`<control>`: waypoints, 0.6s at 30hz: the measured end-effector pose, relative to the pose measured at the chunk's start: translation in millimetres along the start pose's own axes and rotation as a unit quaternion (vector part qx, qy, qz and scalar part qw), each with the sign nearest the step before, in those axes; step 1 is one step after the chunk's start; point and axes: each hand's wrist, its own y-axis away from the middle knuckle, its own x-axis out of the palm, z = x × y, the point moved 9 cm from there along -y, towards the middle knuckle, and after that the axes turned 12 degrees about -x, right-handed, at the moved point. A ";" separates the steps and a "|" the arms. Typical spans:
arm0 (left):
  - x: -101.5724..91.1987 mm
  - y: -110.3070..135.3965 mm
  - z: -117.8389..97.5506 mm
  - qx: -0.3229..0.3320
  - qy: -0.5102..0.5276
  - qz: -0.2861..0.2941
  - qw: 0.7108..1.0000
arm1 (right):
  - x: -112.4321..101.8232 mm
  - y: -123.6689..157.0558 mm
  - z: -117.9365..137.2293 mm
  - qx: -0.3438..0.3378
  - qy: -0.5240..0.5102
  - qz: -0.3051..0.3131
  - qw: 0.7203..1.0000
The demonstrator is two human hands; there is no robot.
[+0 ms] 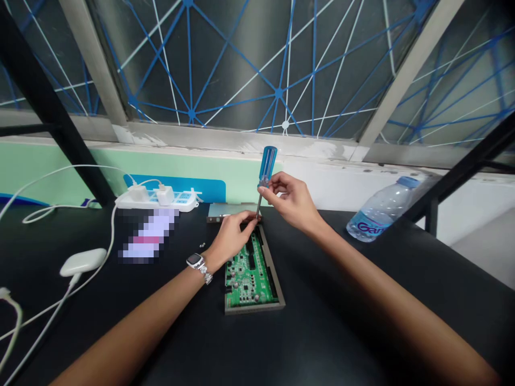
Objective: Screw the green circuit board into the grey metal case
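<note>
My right hand (pixel 292 199) is closed round the lower end of a screwdriver's blue handle (pixel 267 165), thumb and fingers pinching it. The screwdriver stands nearly upright, its shaft (pixel 259 205) pointing down. At the shaft's tip, the thumb and forefinger of my left hand (pixel 232 236) are pinched together; what lies between them is hidden. Beneath my left hand is a green circuit board (pixel 251 276) set in a shallow metal frame (pixel 257 309). The board's far end is partly covered by my fingers. A few tiny metal pieces, probably screws (pixel 201 245), lie left of my left hand.
A flat grey metal panel (pixel 217 210) lies behind the board near the wall. To the left are a white power strip (pixel 185 202), a white charger (pixel 83 261) with cables, and a blurred-out flat item (pixel 148 238). A water bottle (pixel 380 212) leans at the right.
</note>
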 end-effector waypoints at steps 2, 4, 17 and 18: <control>-4.5 3.2 -6.2 0.034 -0.116 0.001 0.993 | 0.1 0.3 -0.9 0.000 -0.015 0.001 1.000; -6.6 5.4 -4.1 0.043 -0.215 0.021 0.976 | -0.2 0.7 -2.6 0.006 -0.024 0.002 1.000; -10.6 6.7 12.1 0.007 -0.269 0.072 0.960 | -3.0 5.8 -2.7 0.016 0.009 -0.042 0.999; -10.0 7.0 11.6 0.008 -0.278 0.072 0.958 | -2.6 6.2 -3.5 0.019 0.003 -0.043 0.999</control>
